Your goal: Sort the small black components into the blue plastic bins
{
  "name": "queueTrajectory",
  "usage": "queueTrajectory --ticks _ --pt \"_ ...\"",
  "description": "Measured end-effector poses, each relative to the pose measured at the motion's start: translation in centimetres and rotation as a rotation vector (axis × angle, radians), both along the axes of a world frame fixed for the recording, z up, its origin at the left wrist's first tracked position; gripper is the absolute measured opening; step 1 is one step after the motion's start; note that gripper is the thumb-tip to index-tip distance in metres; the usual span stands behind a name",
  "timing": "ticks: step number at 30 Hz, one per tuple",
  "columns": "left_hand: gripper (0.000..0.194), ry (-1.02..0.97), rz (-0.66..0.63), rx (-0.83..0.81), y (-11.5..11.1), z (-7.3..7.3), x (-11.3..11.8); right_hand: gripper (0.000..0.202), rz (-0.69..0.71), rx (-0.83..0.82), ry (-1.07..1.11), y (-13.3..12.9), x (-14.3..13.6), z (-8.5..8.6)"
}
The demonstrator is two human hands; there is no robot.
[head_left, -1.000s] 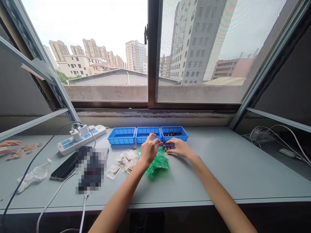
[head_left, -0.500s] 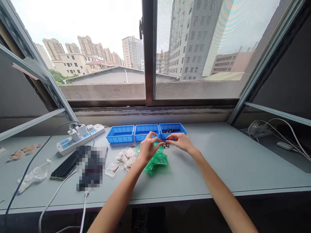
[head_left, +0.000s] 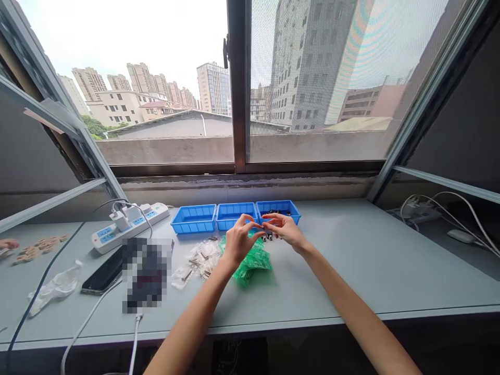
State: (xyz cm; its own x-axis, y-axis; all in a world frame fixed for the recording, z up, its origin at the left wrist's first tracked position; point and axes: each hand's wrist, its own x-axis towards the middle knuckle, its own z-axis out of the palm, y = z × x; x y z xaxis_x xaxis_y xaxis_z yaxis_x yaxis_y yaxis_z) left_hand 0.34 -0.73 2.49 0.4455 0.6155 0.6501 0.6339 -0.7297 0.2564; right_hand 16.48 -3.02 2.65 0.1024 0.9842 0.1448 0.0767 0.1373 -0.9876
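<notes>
My left hand (head_left: 239,240) is over the green plastic bags, its thumb and index finger drawn into a pinch. Facing it, my right hand (head_left: 286,232) is also in a pinch, with the fingertips of both hands meeting. Whatever lies between them is too small to make out. Just below the fingertips, several small black-and-silver parts (head_left: 269,236) rest on the table. The crumpled green plastic bags (head_left: 253,260) are under my left hand. Left of them lies a pile of small clear bags (head_left: 203,256) with thin pieces inside.
Three blue bins (head_left: 194,227) stand in a row at the back; the right one holds dark parts. A power strip (head_left: 136,224), a black phone (head_left: 103,273), a pixelated item (head_left: 146,276) and cables are on the left. Another person's hand (head_left: 8,243) shows near tan pieces (head_left: 39,248).
My right hand has moved left, so its fingertips now meet those of my left hand. Another person's hand has appeared at the left edge.
</notes>
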Motion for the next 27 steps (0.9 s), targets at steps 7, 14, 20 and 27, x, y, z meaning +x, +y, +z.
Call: queueTrajectory --ticks 7,14,20,27 --pt "0.017 -0.001 0.028 0.006 -0.18 0.04 0.12 0.052 0.043 -0.007 -0.008 -0.05 0.05 0.0" --pt "0.017 0.006 0.032 0.017 -0.09 0.04 0.11 0.052 0.086 -0.029 0.028 -0.27 -0.3 -0.03" --pt "0.02 0.007 -0.017 0.011 -0.09 0.04 0.09 0.056 0.13 -0.029 0.052 -0.27 -0.33 -0.12" --pt "0.02 -0.004 0.032 -0.029 -0.37 0.38 0.06 0.052 0.089 -0.008 0.037 -0.22 -0.16 -0.17"
